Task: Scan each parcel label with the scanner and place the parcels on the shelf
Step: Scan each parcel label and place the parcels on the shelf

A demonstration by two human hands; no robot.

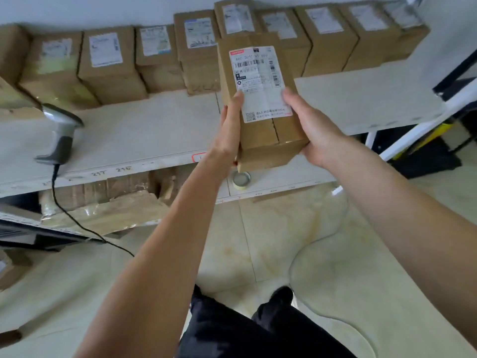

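**Cardboard box held over the white shelf**

Pale cream tile floor fills the lower half of the frame, with the person's dark trousers at the bottom centre. Across the upper half runs the long white shelf board, its front edge marked with handwritten numbers. Along the back of it, from the upper left to the upper right, stands a row of brown cardboard parcels with white labels, packed side by side against the wall. Under the shelf at the left lies crumpled brown cardboard and packing film.

In the upper centre, the brown oblong cardboard parcel is held up in front of the row, above the shelf's front half, its white printed shipping label with barcodes facing the camera. The left hand grips its left side, thumb lying on the label's edge; the right hand cups the right side and lower corner, thumb pressed on the label.

At the left of the frame, the grey and black handheld scanner rests on the shelf, well apart from both hands, its black cable trailing down to the floor. A small roll of tape sits below the parcel at the shelf's edge.
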